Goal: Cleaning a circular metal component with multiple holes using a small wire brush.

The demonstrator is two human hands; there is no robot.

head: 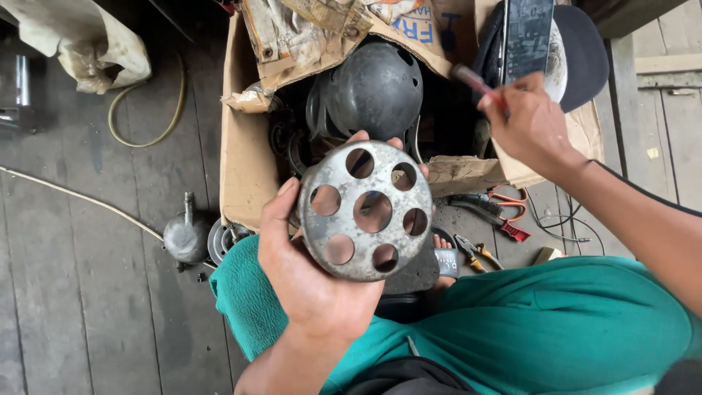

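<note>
My left hand (307, 271) grips a round grey metal disc (365, 211) pierced by several circular holes, held flat towards the camera above my lap. My right hand (530, 124) is raised to the right of it, over an open cardboard box (245, 161), and holds a thin tool with a reddish handle (475, 82), blurred by motion. The tool's tip is hidden behind my fingers. Inside the box lies a dark domed metal cover (376, 88).
Pliers with red handles (504, 212) and yellow-handled pliers (475, 252) lie on the wooden floor (95, 292) right of the box. A small metal can (184, 235) stands to the left. A hose (157, 110) and a crumpled bag (88, 44) lie at top left. Teal trousers (548, 329) fill the bottom.
</note>
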